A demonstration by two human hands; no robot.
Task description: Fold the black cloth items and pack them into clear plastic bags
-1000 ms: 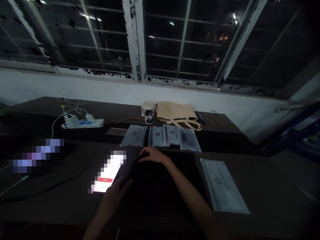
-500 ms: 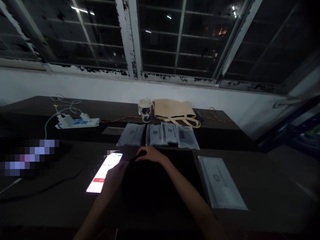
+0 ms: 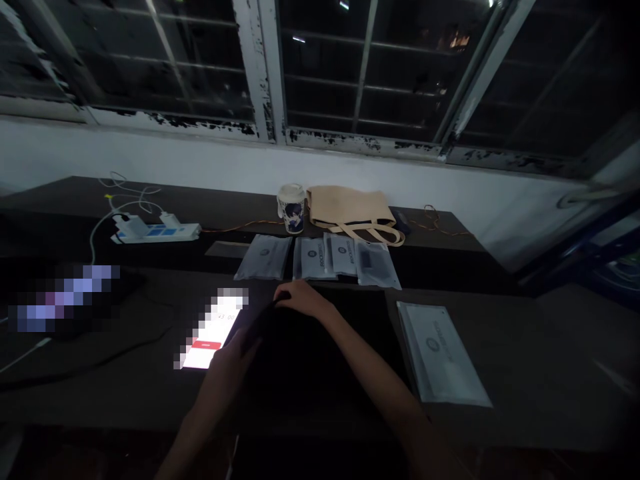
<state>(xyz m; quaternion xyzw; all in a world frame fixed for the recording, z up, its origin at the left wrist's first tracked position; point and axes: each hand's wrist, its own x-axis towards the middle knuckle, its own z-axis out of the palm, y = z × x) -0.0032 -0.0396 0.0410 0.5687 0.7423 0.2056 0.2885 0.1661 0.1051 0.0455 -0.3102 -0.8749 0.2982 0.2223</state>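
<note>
Black cloth lies spread before me; its folds and outline are mostly lost in the dark. My right hand is at its far left part, thumb and fingers closed on a raised edge. Lower on the left side, my left hand is closed on the cloth too, its fingertips partly hidden in shadow. Just left of that hand lies a lit phone with a timer and a red button. To the right of the cloth rests a stack of frosted zip pouches with a printed logo.
Several more frosted pouches lie in a row beyond the cloth. Behind them stand a patterned cup and a beige tote bag. A power strip with plugs and cables is at the back left, and a blurred screen glows nearer.
My left hand has drawn slightly toward me along the cloth, uncovering more of the phone. My right hand keeps its place on the cloth. The view has tipped down a little.
</note>
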